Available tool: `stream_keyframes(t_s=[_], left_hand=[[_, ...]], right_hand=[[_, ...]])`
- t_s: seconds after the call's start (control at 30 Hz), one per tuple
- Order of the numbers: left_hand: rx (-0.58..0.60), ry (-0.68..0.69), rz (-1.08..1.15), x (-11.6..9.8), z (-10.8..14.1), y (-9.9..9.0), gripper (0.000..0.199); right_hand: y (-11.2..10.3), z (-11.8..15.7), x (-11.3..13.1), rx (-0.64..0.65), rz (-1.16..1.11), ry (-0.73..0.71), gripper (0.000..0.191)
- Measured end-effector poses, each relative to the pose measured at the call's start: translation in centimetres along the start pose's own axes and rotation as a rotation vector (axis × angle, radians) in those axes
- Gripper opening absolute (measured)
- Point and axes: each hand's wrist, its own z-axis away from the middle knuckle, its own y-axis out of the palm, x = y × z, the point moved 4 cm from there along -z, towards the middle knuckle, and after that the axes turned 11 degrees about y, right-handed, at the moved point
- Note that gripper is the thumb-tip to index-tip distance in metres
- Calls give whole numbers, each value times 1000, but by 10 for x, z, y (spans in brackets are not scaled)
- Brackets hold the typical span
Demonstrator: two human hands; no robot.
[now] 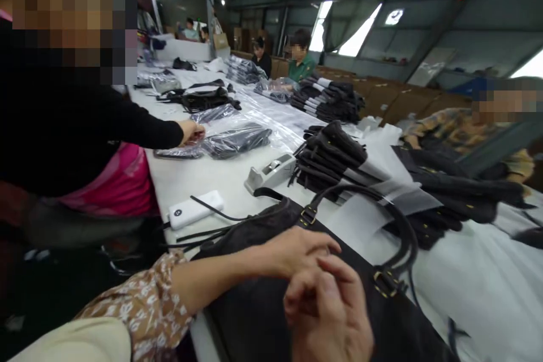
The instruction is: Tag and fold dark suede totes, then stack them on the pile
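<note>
A black handbag (pixel 254 317) lies flat on the white table (pixel 173 172) in front of me, its looped handle (pixel 403 220) with brass-coloured buckles pointing away to the right. Above the bag's middle, my left hand (pixel 292 251) reaches in from the left, fingers together and bent down, their tips partly hidden behind my other hand. Closer to the camera, my right hand (pixel 331 311) has its fingers curled in, close to the left fingertips. Both hands look closed; anything small between their fingers is hidden.
A grey tape dispenser (pixel 271 172) and a white power strip (pixel 195 209) are beyond the bag. Stacked black bags (pixel 335 153) with white paper stand at right. A co-worker's hand (pixel 193 133) touches plastic-wrapped items (pixel 237 141) at left. Other people sit along the table's far side.
</note>
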Motion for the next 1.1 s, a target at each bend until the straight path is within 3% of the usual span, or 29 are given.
stream_keyframes(t_s=[0.1,0.17,0.23,0.3,0.37,0.43,0.5,0.6,0.73,0.8,0.9,1.0,1.1], left_hand=[[-411,-120,19,-7,63,-85,27],[-575,-246,4,2,121,-115,25],[-613,-426,27,20,176,-117,25],[-602,-564,131,40,219,-101,27],[-592,-602,227,53,243,-77,30],[-608,-571,245,57,252,-60,34],[-620,-528,173,54,251,-54,38],[-583,-471,-73,48,240,-68,42],[-440,-407,-288,50,220,-97,54],[-267,-362,-263,56,208,-100,55],[-87,-328,-221,68,196,-95,35],[-88,-329,-144,78,193,-92,33],[-116,-391,121,85,192,-100,25]], right_hand=[[32,-2,-37,157,317,-2,31],[47,-1,-58,287,559,-144,44],[56,2,-76,348,780,-321,63],[60,6,-91,321,983,-446,81],[61,11,-101,264,1146,-496,91],[61,15,-107,257,1251,-498,85],[61,18,-109,294,1291,-495,69],[59,18,-103,331,1256,-525,48],[55,14,-96,367,1142,-583,39],[54,14,-95,395,1087,-620,40],[57,16,-96,481,1069,-680,40],[61,18,-99,630,1091,-684,37],[62,17,-100,716,1057,-637,40]])
